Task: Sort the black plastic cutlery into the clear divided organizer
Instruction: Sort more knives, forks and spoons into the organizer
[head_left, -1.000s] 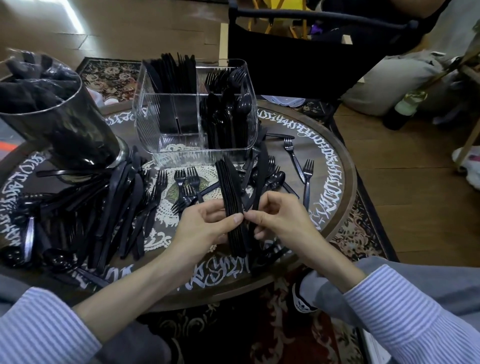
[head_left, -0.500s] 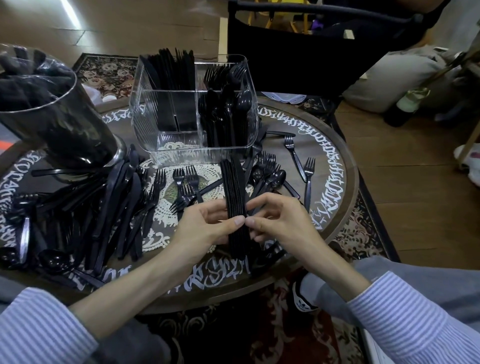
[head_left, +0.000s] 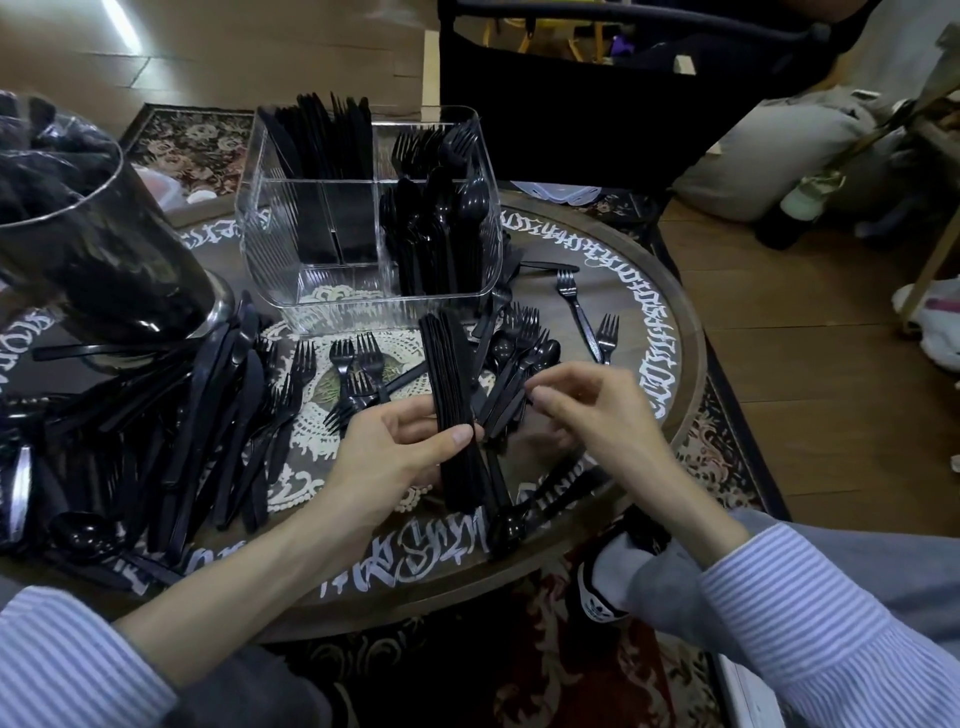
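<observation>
the stack of knives (head_left: 453, 395) in the left grip (head_left: 395, 452) was matt black plastic. beyond it the organizer (head_left: 270, 244) was clear, ribbed, glossy plastic. under the grips the desk (head_left: 680, 291) was dark wood, smooth, with white painted lettering. far left of them the tumbler (head_left: 88, 260) was dark, glossy. the sleeves (head_left: 831, 623) were striped cloth.

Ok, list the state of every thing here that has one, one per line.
left hand: grips the stack of knives
stack of knives: bundled, held above the table
right hand: off the stack, fingers loosely curled, holds nothing
clear organizer: upright, back compartments filled, front left one bare
loose cutlery pile: unsorted on the table
</observation>
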